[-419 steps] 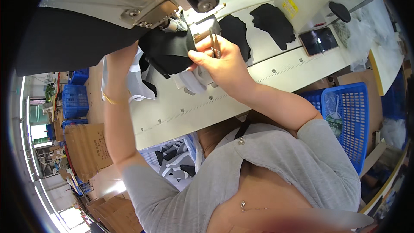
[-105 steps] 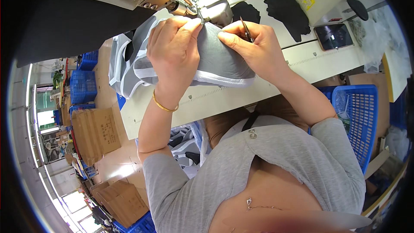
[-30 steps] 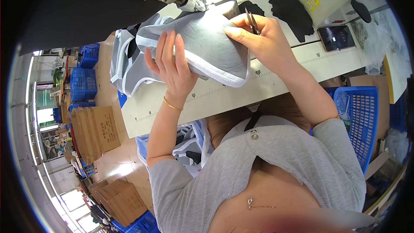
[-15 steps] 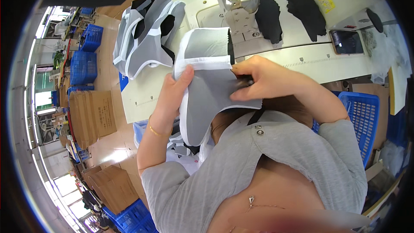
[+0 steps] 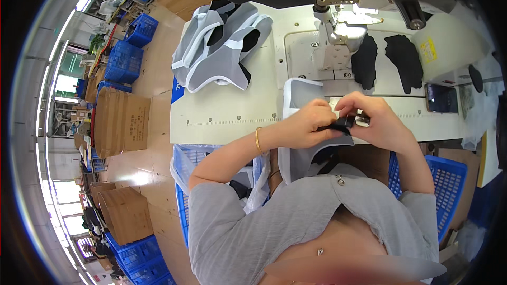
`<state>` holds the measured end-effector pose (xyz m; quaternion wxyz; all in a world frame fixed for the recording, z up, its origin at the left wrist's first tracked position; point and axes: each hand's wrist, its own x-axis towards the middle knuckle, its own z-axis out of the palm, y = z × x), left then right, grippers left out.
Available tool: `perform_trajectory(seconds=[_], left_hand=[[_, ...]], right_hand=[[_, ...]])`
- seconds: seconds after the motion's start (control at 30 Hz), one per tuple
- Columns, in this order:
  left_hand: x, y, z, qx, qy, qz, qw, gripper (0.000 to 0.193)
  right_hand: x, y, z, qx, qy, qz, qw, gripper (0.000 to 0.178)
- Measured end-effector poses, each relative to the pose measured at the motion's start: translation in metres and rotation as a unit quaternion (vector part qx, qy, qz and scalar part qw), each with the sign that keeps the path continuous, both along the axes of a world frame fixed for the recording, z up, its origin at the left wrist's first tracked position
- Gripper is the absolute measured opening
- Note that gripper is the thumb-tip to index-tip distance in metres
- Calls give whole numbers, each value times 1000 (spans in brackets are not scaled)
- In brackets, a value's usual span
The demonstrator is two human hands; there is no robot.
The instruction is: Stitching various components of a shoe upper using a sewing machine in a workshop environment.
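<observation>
My left hand point(image 5: 314, 122) is closed, pinching a black fabric edge point(image 5: 338, 126) of the grey piece between thumb and fingers. That grey fabric piece with white trim point(image 5: 296, 161) hangs from the table's front edge down to my lap, partly hidden by my left hand and forearm. Close beside it, my right hand point(image 5: 377, 121) is curled around a small dark metal tool point(image 5: 362, 118), seemingly thread snips, mostly hidden by the fingers. The tool's end meets the black edge; whether it cuts cannot be seen.
A sewing machine point(image 5: 335, 47) stands beyond my hands. Stacked grey-and-white pieces point(image 5: 216, 68) lie at the table's left. Two black fabric pieces point(image 5: 364, 63) and a phone point(image 5: 441, 98) are on the right. Blue baskets point(image 5: 443, 179) and cardboard boxes point(image 5: 122, 121) surround the table.
My left hand has left the piece's white-trimmed left side and come right to the black edge, next to my right hand. The grey piece hangs lower, and the view has shifted.
</observation>
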<state>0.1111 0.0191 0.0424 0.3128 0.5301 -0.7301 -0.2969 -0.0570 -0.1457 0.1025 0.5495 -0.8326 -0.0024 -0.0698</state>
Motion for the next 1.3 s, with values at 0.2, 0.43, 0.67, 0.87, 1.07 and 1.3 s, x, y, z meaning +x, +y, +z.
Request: perform_trajectory(seconds=[0.2, 0.43, 0.67, 0.87, 1.07, 1.3], left_hand=[[-7, -6, 28, 244, 316, 172, 901, 15], [-27, -5, 23, 64, 290, 314, 902, 13], [-5, -5, 26, 16, 178, 258, 950, 16], [1, -1, 39, 26, 210, 222, 952, 11], [16, -12, 46, -13, 16, 80, 997, 8], [14, -15, 59, 8, 21, 107, 994, 7]], right_hand=[[4, -5, -15, 99, 60, -129, 985, 21], [4, -9, -36, 136, 136, -97, 977, 15], [-3, 6, -37, 230, 63, -135, 962, 12], [-14, -3, -34, 133, -3, -60, 989, 25], [-8, 1, -24, -4, -93, -17, 996, 25], [-13, -8, -10, 42, 2, -85, 995, 21]])
